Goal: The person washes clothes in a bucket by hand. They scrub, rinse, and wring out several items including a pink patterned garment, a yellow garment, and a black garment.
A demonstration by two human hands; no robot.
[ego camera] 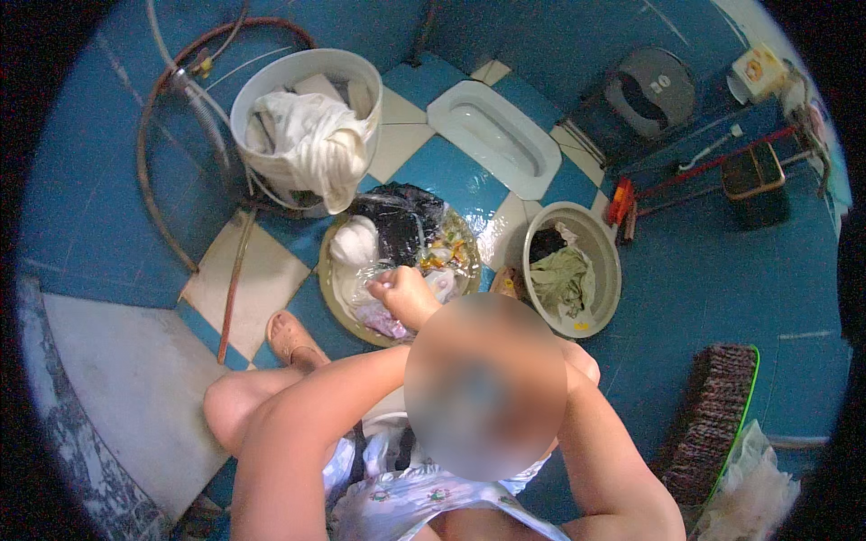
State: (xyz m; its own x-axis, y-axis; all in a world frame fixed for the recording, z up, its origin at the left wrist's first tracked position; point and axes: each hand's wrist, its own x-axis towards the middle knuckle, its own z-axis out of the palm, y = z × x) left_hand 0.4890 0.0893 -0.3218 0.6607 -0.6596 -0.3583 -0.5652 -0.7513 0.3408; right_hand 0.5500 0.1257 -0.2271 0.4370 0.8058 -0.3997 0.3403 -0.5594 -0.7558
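One hand, which appears to be my right hand [404, 295], reaches from the right over a round yellowish basin [326, 297]. Its fingers are curled close above the wet laundry, and whether they grip anything does not show. In the basin lie a bunched white cloth [354, 242], a wet black garment [399, 233], an orange-and-yellow patterned piece [446, 253] and a pale purple cloth [383, 319]. My left forearm [369, 375] runs into a blurred round patch, which hides the left hand. Bare knees and a sandalled left foot [291, 338] are around the basin.
Behind stands a white bucket [238, 128] heaped with white cloth. A squat toilet [497, 138] is set in the tiled floor. To the right, a basin [612, 270] holds a green garment [563, 280]. A hose [145, 149], lidded bin [653, 91], red-handled brush [619, 201] and mop head [707, 419] surround me.
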